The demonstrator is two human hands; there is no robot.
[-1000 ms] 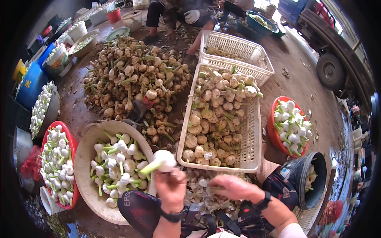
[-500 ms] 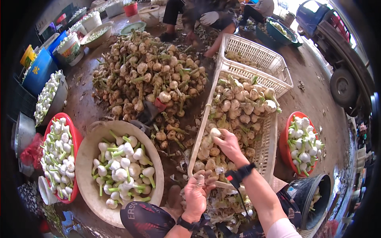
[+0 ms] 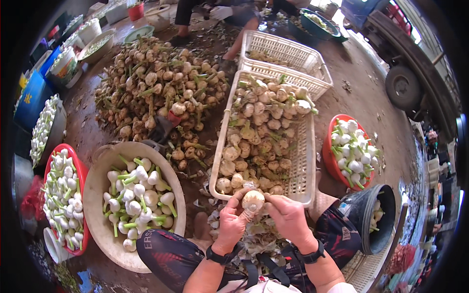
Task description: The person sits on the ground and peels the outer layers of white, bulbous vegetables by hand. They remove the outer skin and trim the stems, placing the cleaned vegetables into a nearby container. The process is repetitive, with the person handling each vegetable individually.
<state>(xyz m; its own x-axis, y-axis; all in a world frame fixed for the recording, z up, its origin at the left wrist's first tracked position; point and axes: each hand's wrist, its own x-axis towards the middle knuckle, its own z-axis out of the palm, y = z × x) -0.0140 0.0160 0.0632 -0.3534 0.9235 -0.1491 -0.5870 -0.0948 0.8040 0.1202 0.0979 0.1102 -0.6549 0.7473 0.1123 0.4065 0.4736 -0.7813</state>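
Observation:
I hold one unpeeled garlic bulb [image 3: 253,199] with both hands just in front of the near end of a white plastic crate [image 3: 308,161]. My left hand [image 3: 231,220] grips it from below by the stem. My right hand [image 3: 288,216] closes on its right side. The crate is full of dirty, unpeeled bulbs. A beige basin [image 3: 100,215] of clean white peeled bulbs with green stems sits to my left. Papery skins [image 3: 259,239] lie heaped between my knees.
A big heap of unpeeled garlic [image 3: 156,93] lies on the ground beyond the basin. Red bowls of peeled bulbs stand at far left [image 3: 80,176] and at right [image 3: 330,156]. A black bucket [image 3: 366,219] is by my right knee. Another white crate [image 3: 283,53] and a seated person [image 3: 224,14] are farther off.
My left hand dropped a peeled bulb at the basin and came back. My right hand reached into the crate, took a bulb, and now both hands hold it close to me.

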